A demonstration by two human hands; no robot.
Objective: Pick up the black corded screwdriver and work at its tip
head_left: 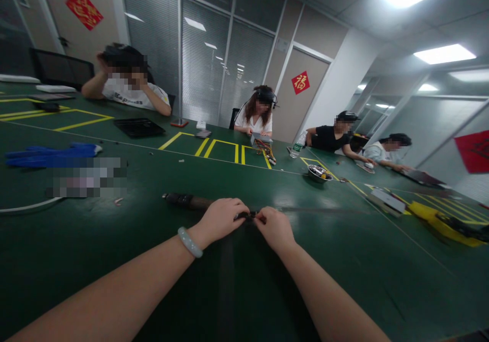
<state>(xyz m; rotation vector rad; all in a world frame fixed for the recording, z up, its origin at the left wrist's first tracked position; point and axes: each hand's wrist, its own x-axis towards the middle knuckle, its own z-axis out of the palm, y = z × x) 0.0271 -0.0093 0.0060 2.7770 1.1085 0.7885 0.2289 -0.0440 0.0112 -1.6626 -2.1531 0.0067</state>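
Note:
My left hand [221, 221], with a pale bangle [190, 242] at its wrist, is closed with its fingertips pinching a small dark piece [251, 214] just above the green table. My right hand [277, 228] pinches the same piece from the other side, thumb and forefinger together. The piece is too small and too covered to name. Beyond my left hand lies a long dark rod-like thing [185, 200] with a narrow tip pointing left. Its right end disappears behind that hand, so I cannot tell whether it joins the piece.
On the green table [145, 240] are a blue glove [53, 154], a black tray [139, 127], a metal bowl [320, 174], a water bottle [297, 146], a white box [386, 202] and a yellow item [435, 222]. Several people sit along the far side.

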